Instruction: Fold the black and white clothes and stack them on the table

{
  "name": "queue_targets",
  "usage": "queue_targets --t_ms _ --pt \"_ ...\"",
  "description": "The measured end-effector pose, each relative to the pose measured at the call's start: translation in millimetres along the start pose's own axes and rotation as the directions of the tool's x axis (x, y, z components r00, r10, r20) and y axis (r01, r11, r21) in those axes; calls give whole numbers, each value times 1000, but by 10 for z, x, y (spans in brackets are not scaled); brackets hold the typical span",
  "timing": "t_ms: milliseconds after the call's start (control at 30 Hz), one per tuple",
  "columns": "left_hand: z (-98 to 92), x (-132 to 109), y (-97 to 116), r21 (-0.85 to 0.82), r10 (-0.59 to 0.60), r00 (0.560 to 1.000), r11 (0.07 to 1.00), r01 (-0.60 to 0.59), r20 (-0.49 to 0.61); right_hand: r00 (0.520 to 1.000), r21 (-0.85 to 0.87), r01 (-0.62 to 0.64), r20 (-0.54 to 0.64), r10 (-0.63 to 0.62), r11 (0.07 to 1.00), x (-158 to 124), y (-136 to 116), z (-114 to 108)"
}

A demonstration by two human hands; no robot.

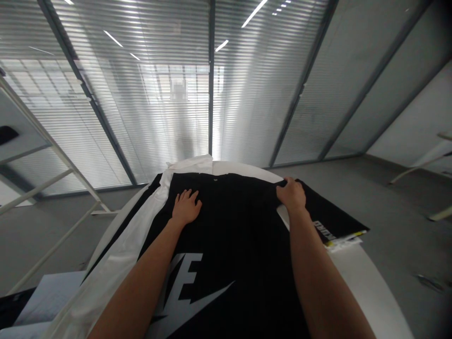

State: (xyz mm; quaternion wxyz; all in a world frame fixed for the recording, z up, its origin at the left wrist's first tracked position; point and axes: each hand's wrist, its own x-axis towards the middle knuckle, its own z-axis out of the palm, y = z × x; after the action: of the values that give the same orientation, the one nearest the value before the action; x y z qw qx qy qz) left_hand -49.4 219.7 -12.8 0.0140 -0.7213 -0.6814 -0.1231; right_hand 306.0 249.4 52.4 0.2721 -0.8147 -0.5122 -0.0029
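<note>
A black T-shirt (243, 226) with large grey lettering and a swoosh lies spread over a white table. My left hand (187, 207) rests flat on its upper left part, fingers spread. At the shirt's right shoulder, my right hand (293, 193) is closed on the fabric where the sleeve (328, 212) begins. That sleeve points outward to the right, with pale lettering and a yellow-and-white edge at its end. White fabric (155, 202) runs along the shirt's left side, and more black cloth shows beyond it. My forearms cover part of the print.
The white table (367, 278) has a rounded edge at right. A white metal frame (52, 141) stands at left, with papers (52, 292) below it. Glass partitions with blinds (169, 127) rise behind the table. Another piece of pale furniture (423, 160) is at far right.
</note>
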Motion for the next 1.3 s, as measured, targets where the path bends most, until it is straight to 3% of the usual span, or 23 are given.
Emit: queue_targets --t_ms 133,233,333,633,767,833,900,967,1067,1100,1133,1167,1300 --pt "14 6 -6 -5 -1 1000 1000 1 -9 998 3 52 30 -52 999 19 16 33" --pt "8 5 -4 -6 -3 1000 1000 3 -11 997 -60 28 70 -24 998 15 21 26" --pt "-5 2 1 -8 1 1000 1000 -1 -13 999 -83 26 40 -23 996 6 9 22" --pt "-11 3 -6 -18 -3 1000 1000 3 -8 988 58 146 35 -148 988 50 9 44" --pt "-25 0 2 -13 -9 1000 1000 9 -2 958 109 284 17 -288 953 47 -46 91" --pt "-34 -2 4 -12 -10 1000 1000 10 -1 915 129 388 66 -398 913 19 -117 139" --pt "-40 -3 4 -14 -8 1000 1000 8 1 831 158 503 181 -526 850 -33 -204 201" --pt "-44 -3 2 -17 -6 1000 1000 6 3 711 206 586 334 -620 783 -103 -285 264" --pt "-45 -3 -1 -17 -7 1000 1000 8 6 498 301 623 559 -663 722 -200 -374 313" --pt "-44 -2 -1 -16 -8 1000 1000 8 7 441 335 618 601 -667 711 -221 -397 310" --pt "-42 -1 -1 -15 -9 1000 1000 9 10 417 360 604 617 -668 710 -236 -418 301" --pt "-40 0 -1 -14 -9 1000 1000 9 11 435 371 585 607 -665 722 -244 -436 289" --pt "-39 4 2 -11 -13 1000 1000 14 13 682 235 499 486 -546 834 -253 -447 316"
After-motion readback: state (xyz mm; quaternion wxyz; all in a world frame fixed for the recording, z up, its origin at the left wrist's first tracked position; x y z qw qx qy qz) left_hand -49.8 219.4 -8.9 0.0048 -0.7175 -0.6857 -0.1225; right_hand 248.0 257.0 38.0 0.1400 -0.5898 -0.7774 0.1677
